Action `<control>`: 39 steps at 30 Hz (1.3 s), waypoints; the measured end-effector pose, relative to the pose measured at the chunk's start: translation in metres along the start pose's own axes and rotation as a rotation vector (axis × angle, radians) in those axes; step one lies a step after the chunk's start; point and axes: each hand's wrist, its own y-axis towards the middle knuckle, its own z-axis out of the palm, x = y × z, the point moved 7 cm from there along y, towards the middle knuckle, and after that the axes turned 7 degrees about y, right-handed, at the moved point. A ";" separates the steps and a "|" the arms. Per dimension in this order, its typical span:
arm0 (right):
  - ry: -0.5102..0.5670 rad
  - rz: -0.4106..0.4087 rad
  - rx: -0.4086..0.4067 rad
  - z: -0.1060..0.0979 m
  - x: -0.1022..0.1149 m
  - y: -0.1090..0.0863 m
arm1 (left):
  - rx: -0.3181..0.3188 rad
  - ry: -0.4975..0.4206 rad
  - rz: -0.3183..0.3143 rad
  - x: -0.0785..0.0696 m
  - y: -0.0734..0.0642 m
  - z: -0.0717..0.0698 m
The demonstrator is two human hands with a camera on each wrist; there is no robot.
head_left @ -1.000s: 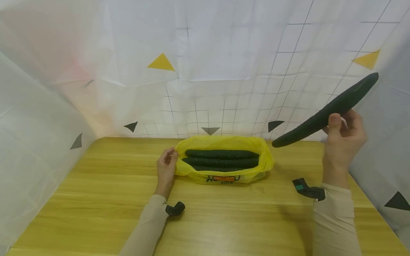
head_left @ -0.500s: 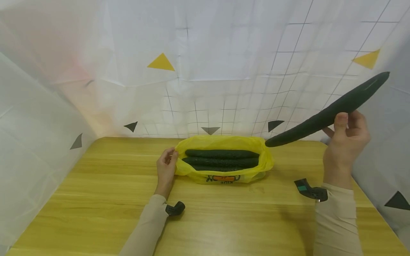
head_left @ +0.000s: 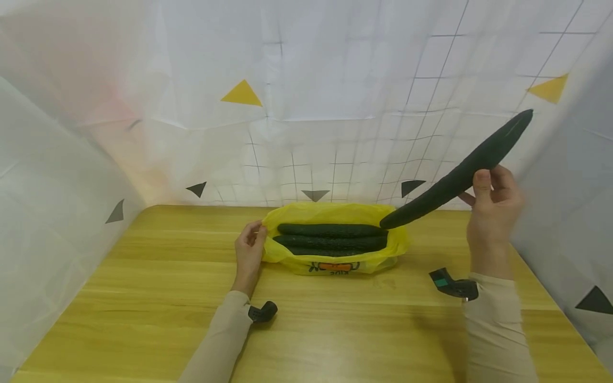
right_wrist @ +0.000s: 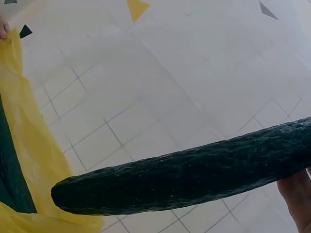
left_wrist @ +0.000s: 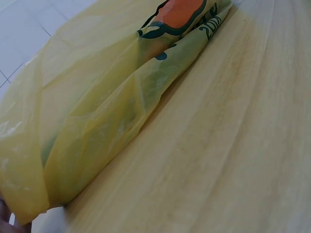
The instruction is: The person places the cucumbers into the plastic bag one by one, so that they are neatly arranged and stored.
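A long dark green cucumber (head_left: 460, 173) is held up in my right hand (head_left: 495, 213), thumb on the near side and fingers behind. It slants, its lower left end over the right rim of a yellow plastic bag (head_left: 335, 213). That end also overlaps the bag in the right wrist view, where the cucumber (right_wrist: 184, 177) spans the lower part. Several more cucumbers (head_left: 330, 243) lie side by side in the bag, whose mouth gapes upward. My left hand (head_left: 250, 250) pinches the bag's left edge. In the left wrist view only a sliver of fingers shows beside the bag (left_wrist: 92, 131).
The bag stands on a wooden table (head_left: 335, 330) near its back edge. A white sheet (head_left: 316, 80) with grid lines and coloured triangles hangs behind, and pale sheets close off both sides. Each wrist wears a small black camera (head_left: 262, 311).
My right hand first shifted slightly right, then moved left with the cucumber, bringing its lower end over the bag's right rim. The left hand and the bag have stayed put.
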 end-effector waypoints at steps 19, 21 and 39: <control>-0.122 0.151 0.230 0.034 -0.026 -0.018 | 0.010 -0.027 -0.010 -0.001 0.000 0.000; -0.131 0.155 0.247 0.036 -0.028 -0.020 | 0.008 -0.026 -0.010 -0.001 0.000 0.000; -0.183 0.127 0.354 0.050 -0.027 -0.027 | 0.013 -0.021 -0.007 0.000 0.001 0.000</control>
